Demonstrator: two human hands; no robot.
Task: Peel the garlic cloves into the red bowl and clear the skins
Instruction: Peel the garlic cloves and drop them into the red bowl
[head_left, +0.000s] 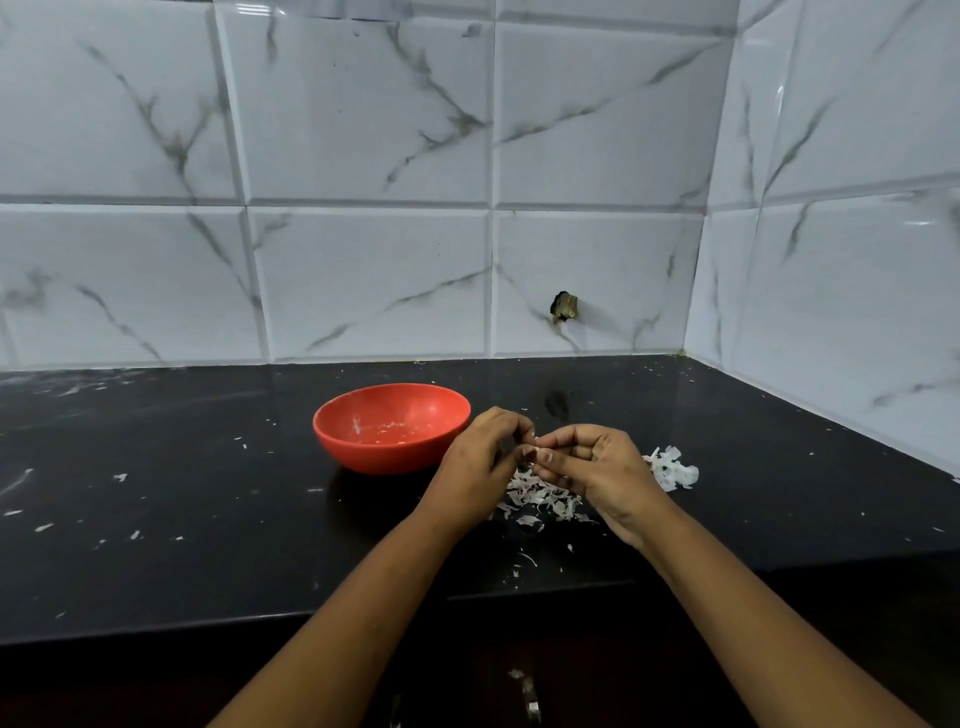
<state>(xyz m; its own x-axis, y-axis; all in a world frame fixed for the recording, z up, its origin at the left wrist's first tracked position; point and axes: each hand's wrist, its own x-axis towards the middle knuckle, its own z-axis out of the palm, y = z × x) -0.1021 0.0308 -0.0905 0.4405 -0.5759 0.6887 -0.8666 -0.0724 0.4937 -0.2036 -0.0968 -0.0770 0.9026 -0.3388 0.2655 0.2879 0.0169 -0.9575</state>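
A red bowl (392, 428) stands on the black counter, with small pale bits at its bottom. Just right of it my left hand (480, 462) and my right hand (592, 470) meet above the counter, both pinching one small garlic clove (531, 448) between their fingertips. Most of the clove is hidden by the fingers. Under the hands lies a heap of white garlic skins (540, 499). A second clump of skins (672, 467) lies right of my right hand.
The black counter (182, 493) is dotted with small skin flakes and ends at a front edge near me. White marble-look tiles form the back and right walls, with a small dark fitting (565, 306) in the back wall.
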